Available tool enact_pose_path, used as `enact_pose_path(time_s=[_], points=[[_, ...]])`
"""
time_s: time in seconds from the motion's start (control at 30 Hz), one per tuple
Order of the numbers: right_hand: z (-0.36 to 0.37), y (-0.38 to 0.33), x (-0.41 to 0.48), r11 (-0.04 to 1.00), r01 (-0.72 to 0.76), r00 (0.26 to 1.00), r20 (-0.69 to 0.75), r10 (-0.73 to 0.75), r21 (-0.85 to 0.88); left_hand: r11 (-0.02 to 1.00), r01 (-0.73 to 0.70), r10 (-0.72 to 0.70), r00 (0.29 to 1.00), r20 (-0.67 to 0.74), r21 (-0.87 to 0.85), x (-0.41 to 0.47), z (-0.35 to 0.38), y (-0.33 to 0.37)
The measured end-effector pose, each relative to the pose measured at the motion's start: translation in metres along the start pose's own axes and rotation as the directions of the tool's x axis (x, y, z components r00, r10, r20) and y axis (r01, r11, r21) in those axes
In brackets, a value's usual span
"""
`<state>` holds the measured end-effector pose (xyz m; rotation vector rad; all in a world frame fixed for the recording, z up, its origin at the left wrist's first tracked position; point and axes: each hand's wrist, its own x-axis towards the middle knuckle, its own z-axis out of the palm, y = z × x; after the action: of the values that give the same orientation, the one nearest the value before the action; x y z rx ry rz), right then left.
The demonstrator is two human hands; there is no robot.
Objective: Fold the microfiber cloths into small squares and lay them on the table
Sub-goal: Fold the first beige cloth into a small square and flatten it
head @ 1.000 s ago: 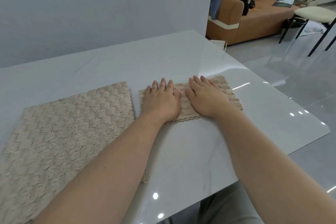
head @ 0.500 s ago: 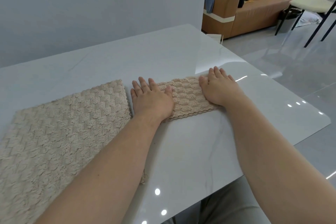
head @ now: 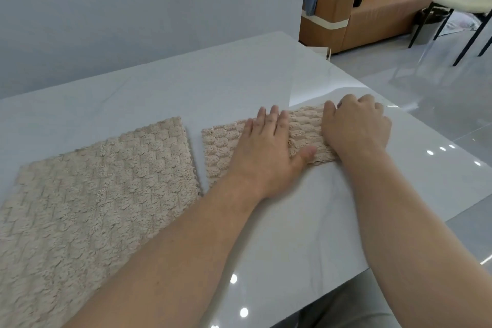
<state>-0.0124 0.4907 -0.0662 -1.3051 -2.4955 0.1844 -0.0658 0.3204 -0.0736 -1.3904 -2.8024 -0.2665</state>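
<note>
The folded cloth (head: 221, 146), a beige microfiber strip, lies near the middle of the white worktop (head: 186, 82), its long side running from 9 to 3 o'clock. The left hand (head: 266, 152) rests flat on its middle, fingers straight and pointing to 12 o'clock. The right hand (head: 356, 128) sits at the strip's 3 o'clock end, fingers curled round that end, thumb on top. The hands are apart. Just beside the strip, at 9 o'clock, lies the open cloth (head: 93, 194), spread flat. A tan sofa (head: 378, 8) stands far off at 1 o'clock.
</note>
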Motion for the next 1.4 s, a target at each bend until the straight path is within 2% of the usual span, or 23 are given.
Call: enact_pose_path(time_s=[0.2,0.37,0.47,0.57,0.7,0.8,0.9,0.97,1.07,1.13,1.2,1.33,1.4], points=[[0.000,0.002,0.003,0.992,-0.099,0.991,0.087,0.105,-0.078,0.999,-0.026,0.024,0.997,0.076,0.024,0.002,0.006,-0.003],[-0.006,-0.002,0.004,0.996,-0.057,0.985,0.157,0.067,-0.073,0.998,-0.036,0.031,0.995,0.094,0.058,0.002,0.009,-0.003],[-0.020,-0.005,0.009,0.991,-0.080,0.983,0.174,0.061,0.106,0.998,-0.042,0.037,0.995,0.093,0.043,0.002,0.010,-0.004],[-0.037,-0.016,0.012,0.949,-0.032,0.984,0.177,-0.026,0.315,0.999,-0.033,0.032,0.996,0.085,0.010,0.002,0.011,-0.004],[-0.059,-0.029,0.003,0.830,0.044,0.960,0.207,-0.189,0.555,0.994,-0.011,0.022,0.995,0.098,-0.109,0.004,0.007,-0.005],[-0.061,-0.026,-0.009,0.687,0.016,0.958,0.184,-0.218,0.726,0.955,-0.013,0.005,1.000,-0.028,-0.297,0.004,0.003,-0.004],[-0.052,-0.017,-0.021,0.486,-0.083,0.969,0.184,-0.163,0.870,0.804,-0.035,-0.105,0.974,-0.200,-0.593,0.001,-0.002,-0.003],[-0.051,-0.015,-0.026,0.353,-0.132,0.965,0.202,-0.168,0.926,0.717,-0.051,-0.204,0.938,-0.280,-0.695,0.000,-0.009,0.000],[-0.051,-0.017,-0.030,0.233,-0.145,0.954,0.198,-0.223,0.962,0.616,-0.013,-0.335,0.901,-0.276,-0.788,0.001,-0.016,-0.001],[-0.050,-0.019,-0.032,0.224,-0.132,0.946,0.190,-0.262,0.966,0.490,0.019,-0.414,0.885,-0.214,-0.871,0.007,-0.014,-0.006],[-0.047,-0.022,-0.036,0.232,-0.107,0.936,0.176,-0.305,0.967,0.354,0.080,-0.444,0.891,-0.092,-0.932,0.011,-0.012,-0.008],[-0.042,-0.033,-0.046,0.240,-0.041,0.890,0.145,-0.432,0.970,0.084,0.153,-0.409,0.907,0.106,-0.985,0.011,-0.026,-0.011],[-0.036,-0.037,-0.049,0.286,-0.002,0.860,0.148,-0.488,0.958,-0.014,0.188,-0.339,0.923,0.182,-0.982,0.009,-0.035,-0.016]])
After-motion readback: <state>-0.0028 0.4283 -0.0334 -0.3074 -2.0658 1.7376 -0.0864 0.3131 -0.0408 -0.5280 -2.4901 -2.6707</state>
